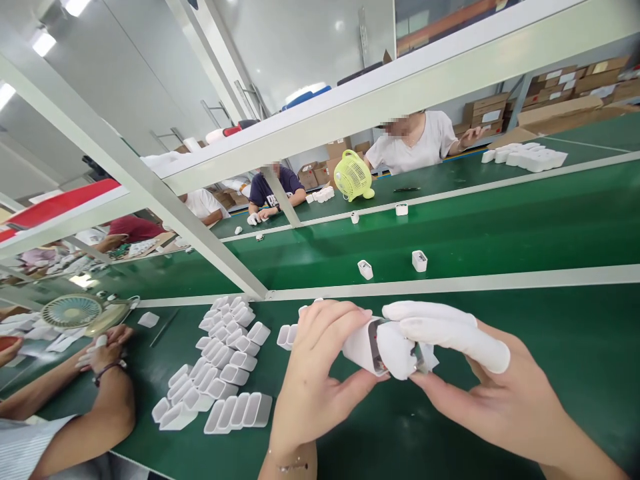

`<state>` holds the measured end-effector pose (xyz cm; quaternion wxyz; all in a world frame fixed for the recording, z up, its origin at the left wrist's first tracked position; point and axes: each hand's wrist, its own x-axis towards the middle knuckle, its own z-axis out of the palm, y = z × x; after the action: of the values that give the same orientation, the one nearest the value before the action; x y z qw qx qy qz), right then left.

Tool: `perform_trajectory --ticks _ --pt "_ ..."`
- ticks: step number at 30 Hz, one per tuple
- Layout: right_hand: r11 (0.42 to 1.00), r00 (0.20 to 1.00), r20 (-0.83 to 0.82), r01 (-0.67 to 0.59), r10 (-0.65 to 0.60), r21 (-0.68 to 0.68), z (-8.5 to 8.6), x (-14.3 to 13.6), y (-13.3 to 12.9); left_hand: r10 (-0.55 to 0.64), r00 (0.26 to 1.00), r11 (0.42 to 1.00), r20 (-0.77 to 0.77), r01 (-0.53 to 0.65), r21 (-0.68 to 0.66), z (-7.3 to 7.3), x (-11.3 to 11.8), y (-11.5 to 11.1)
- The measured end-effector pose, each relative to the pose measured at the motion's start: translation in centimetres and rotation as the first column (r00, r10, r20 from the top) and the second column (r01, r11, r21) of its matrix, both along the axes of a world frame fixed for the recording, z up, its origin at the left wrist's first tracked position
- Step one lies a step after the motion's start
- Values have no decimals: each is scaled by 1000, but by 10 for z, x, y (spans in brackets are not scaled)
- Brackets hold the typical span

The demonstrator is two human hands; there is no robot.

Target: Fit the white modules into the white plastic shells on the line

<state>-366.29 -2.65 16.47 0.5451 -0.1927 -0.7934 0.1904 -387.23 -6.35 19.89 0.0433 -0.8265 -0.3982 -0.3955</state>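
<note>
My left hand [317,377] is closed around a white plastic housing [357,347], with a dark edge showing at its open end. Against that end, a rounded white part [397,350] with some metal at its right side is pinched in my right hand [495,387]. Two fingers of that hand wear white finger cots. Whether the part sits inside the housing or only touches it, I cannot tell. Just left of my left hand stand a few white housings [285,335], partly hidden by it.
Many open white housings [220,367] stand in rows on the green table at left. A metal rail [450,280] separates it from a green belt carrying white units [419,261]. A slanted post [200,247] rises at left. Co-workers sit left and across, near a yellow-green fan [353,177].
</note>
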Motion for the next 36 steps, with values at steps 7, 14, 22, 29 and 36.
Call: perform_trajectory --ticks 7,14,22,29,36 --pt "998 997 52 47 -49 36 2 1 -1 -10 1000 1000 -10 10 -5 0 3 2" --pt "991 993 67 85 -92 101 1 2 -1 -16 1000 1000 4 16 -4 -1 5 4" --pt "978 988 64 131 -143 162 -7 0 -4 -39 999 999 33 39 -3 -2 4 3" --pt "968 975 116 167 -191 188 -13 2 -13 -68 997 997 29 68 30 -3 4 1" --pt "998 996 92 -4 -2 67 -7 4 -4 -126 991 992 44 125 26 -4 3 4"
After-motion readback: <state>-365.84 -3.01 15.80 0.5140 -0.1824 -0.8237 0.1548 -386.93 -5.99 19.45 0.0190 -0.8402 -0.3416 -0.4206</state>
